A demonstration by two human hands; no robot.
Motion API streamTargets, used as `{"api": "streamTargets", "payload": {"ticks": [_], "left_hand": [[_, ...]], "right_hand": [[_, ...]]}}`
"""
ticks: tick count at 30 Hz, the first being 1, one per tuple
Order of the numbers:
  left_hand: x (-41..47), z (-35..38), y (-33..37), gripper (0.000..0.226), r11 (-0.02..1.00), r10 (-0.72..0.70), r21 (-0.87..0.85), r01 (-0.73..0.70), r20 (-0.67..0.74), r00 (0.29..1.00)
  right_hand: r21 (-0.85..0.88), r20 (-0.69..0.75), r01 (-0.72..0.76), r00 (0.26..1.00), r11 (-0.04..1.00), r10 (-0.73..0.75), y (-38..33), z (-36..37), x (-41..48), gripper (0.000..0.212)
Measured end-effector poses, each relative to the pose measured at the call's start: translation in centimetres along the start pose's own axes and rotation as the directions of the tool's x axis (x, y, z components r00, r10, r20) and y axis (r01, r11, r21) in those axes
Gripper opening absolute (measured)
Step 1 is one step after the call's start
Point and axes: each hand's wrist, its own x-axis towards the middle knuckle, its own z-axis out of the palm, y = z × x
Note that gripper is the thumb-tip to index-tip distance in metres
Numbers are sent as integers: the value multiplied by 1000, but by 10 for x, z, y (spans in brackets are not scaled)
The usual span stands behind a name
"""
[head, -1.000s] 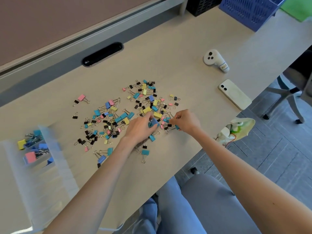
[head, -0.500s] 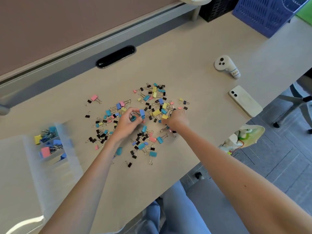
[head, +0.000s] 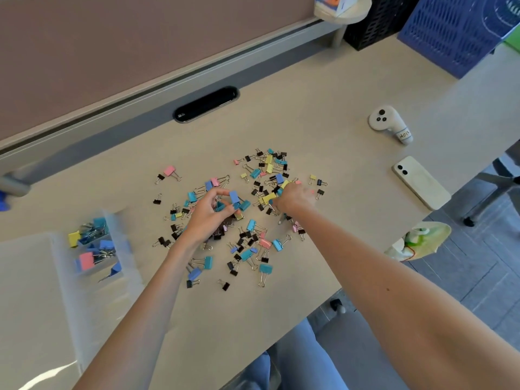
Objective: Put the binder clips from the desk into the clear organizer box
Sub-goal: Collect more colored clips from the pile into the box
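Left hand (head: pixel 206 220) grip: thumb and fingers curled, pinching a blue clip (head: pixel 234 197), with at least one teal one bunched under it, just above the pile. Right hand (head: pixel 294 199) sits at its 3 o'clock, knuckles up, fingertips down in the pile; grip hidden, can't tell if it's pinching anything.

Loose clips (head: pixel 264 242) spread on the bench (head: pixel 281 88) around both hands: blue, teal, yellow, pink, small black. Densest at 12 o'clock of the right hand and 6 o'clock between the wrists; a few strays out at 10 o'clock of the left hand.

Box (head: pixel 132 271) at 8 o'clock of the left hand, near the bench's front edge. Its far compartments already hold clips: yellow, teal, blue, pink.

Phone (head: pixel 420 182) face down at 3 o'clock of the right hand, well apart. White controller (head: pixel 389 123) at 1 o'clock. Blue basket (head: pixel 450 32) further out at 1 o'clock.
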Motion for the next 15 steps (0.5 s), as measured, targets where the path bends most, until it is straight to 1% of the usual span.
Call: {"api": "streamTargets", "payload": {"ticks": [2,4,5,7,8,12,15], "left_hand": [[3,-4,1,27,1000,0,0,0,-7,1000],[6,-7,0,29,1000,-4,11,4,-18,1000],[7,-8,0,29,1000,-4,11,4,-18,1000],[9,-9,0,29,1000,-13,-5,13,1,1000],[9,-9,0,29,1000,-19,-15,20,7,1000],[8,-7,2,30,999,-31,-23,32,38,999],[7,-4,4,30,999,-26,-20,26,22,999]], "right_hand": [[-66,17,11,1000,998,-10,-4,-2,3,32],[-123,23,21,1000,992,-18,-6,-3,3,38],[-156,25,29,999,987,-26,-6,-3,2,38],[-200,35,34,999,979,-27,-5,-2,0,25],[-196,41,31,999,980,-23,-5,-1,-1,21],[-141,53,39,998,989,-32,-1,8,-6,28],[-90,33,46,999,995,-43,2,18,-9,31]]}}
